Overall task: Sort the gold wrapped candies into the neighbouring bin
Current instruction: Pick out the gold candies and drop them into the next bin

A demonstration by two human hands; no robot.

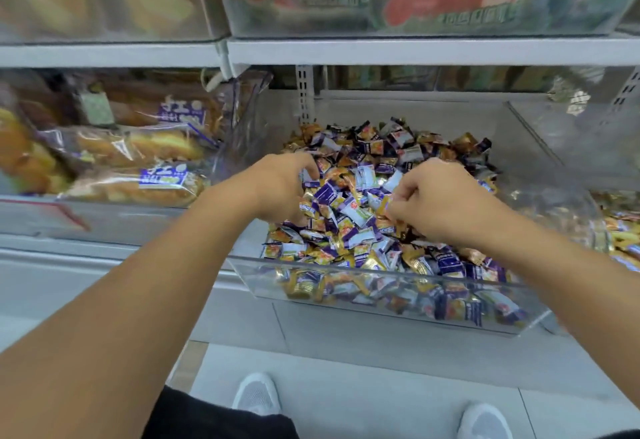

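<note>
Picking stage of the sort. Both my hands are down in the clear bin (377, 286), which sits on the lower shelf and holds a mixed heap of gold wrapped candies (414, 263) and purple-and-white wrapped candies (326, 193). My right hand (437, 203) has its grip curled, the fingertips pinching into the heap at what looks like a gold wrapper, though the piece itself is mostly hidden under the fingers. My left hand (282, 186) is arched over the pile with fingers bent onto the wrappers; I cannot tell whether its grip holds a piece or merely rakes the heap. I judge the sort to be far from done, since gold pieces are scattered all through the heap and down the front wall. The neighbouring bin (620, 230), just beside the first on the right, already shows gold wrappers at the frame edge. The next move calls for lifting the pinched piece clear without dragging purple ones along, then carrying it right over the shared wall. Left of the candy, a separate compartment holds bagged bread (138, 175).
</note>
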